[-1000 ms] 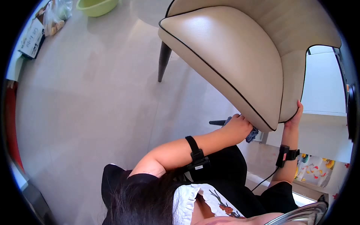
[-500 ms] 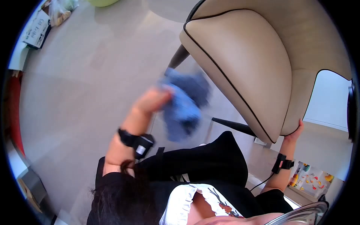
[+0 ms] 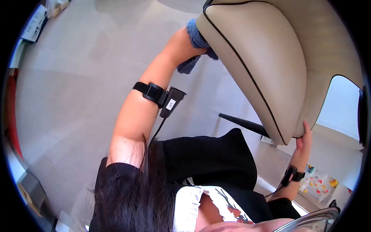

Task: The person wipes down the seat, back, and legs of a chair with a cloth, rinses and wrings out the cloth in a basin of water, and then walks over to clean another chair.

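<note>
A blue towelling cloth (image 3: 198,35) is bunched in my left hand (image 3: 189,41), under the front edge of the chair seat at the far corner. A loose end of it hangs below the wrist. My left fingers are mostly hidden by the cloth and the seat, and the chair leg there is covered from view. The chair (image 3: 259,42) is upholstered in beige with black piping and appears tilted. My right hand (image 3: 303,138) grips its lower side edge near the close corner. One dark tapered leg (image 3: 243,124) sticks out beneath the seat.
Grey floor (image 3: 77,96) spreads to the left. At the far left edge are a box with writing (image 3: 35,24), a plastic bag (image 3: 56,7) and a red panel (image 3: 12,116). A colourful printed picture (image 3: 319,183) is at the lower right.
My left hand has moved up and away with the cloth, from open space to under the far corner of the seat. My right hand stays on the chair's edge.
</note>
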Action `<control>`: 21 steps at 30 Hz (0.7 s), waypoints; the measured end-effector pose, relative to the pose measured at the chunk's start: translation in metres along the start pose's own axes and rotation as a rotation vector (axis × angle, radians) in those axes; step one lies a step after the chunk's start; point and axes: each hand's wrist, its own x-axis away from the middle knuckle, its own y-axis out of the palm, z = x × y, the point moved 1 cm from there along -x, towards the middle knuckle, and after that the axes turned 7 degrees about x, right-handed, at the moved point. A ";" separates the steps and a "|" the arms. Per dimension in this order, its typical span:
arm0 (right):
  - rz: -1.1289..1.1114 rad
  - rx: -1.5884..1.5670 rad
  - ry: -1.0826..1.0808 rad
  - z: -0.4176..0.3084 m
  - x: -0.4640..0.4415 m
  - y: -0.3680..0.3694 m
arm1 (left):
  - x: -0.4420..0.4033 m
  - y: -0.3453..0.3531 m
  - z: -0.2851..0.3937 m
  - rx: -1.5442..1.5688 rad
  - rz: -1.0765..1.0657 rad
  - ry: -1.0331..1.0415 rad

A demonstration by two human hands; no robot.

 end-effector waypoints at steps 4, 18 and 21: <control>0.015 0.061 -0.087 -0.017 -0.002 0.033 | 0.020 0.006 -0.004 0.037 0.208 0.118; -0.202 0.074 -0.274 -0.048 -0.028 0.028 | 0.077 0.002 0.003 0.082 0.311 0.222; -0.182 0.077 -0.278 -0.047 -0.025 0.031 | 0.079 0.003 0.011 0.144 0.274 0.266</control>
